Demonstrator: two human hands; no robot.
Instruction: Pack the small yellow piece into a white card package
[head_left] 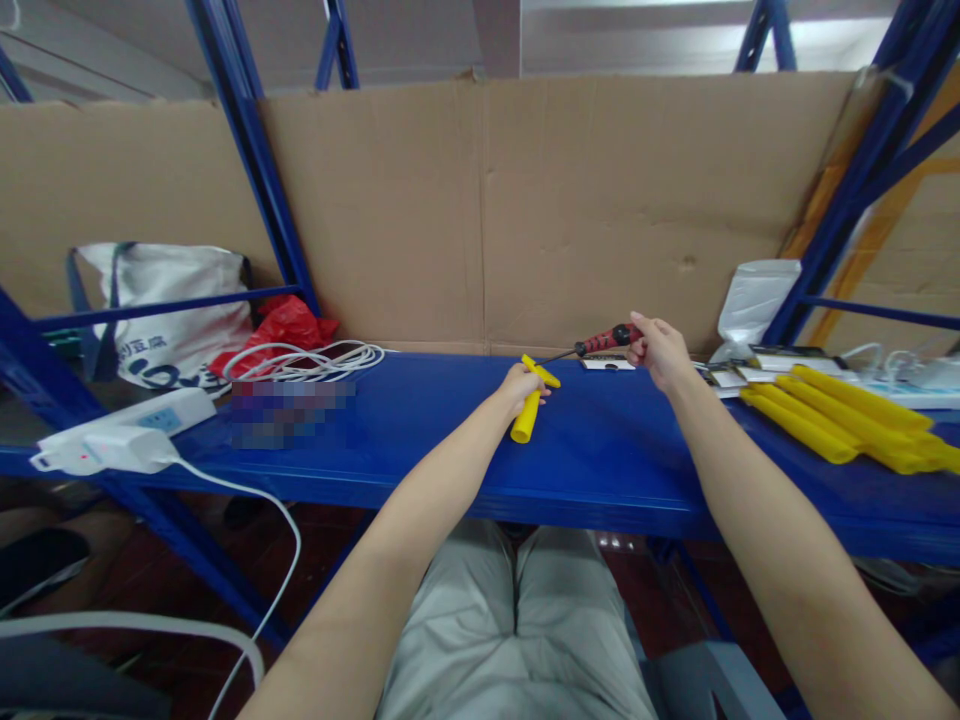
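Cataloguing remotely through the head camera, I set the left hand [519, 386] as clock centre, 12 o'clock toward the cardboard panel [600, 200].

- 1 yellow T-shaped piece [527, 422], at clock centre over the blue bench [420, 430]: left fingers wrapped around it, tubular end toward 6 o'clock.
- 1 red-and-black screwdriver [600, 342], between 2 and 3 o'clock: handle end pinched in the fingers of the right hand [660, 350]; shaft reaching the piece's upper end; whether the tip touches, I cannot tell.
- 1 pile of yellow parts [847, 415], 3 o'clock, on the bench.
- 1 white power strip [161, 412], 9 o'clock.
- 1 coiled white cable [322, 366] and 1 red bag [289, 325], between 9 and 10 o'clock.
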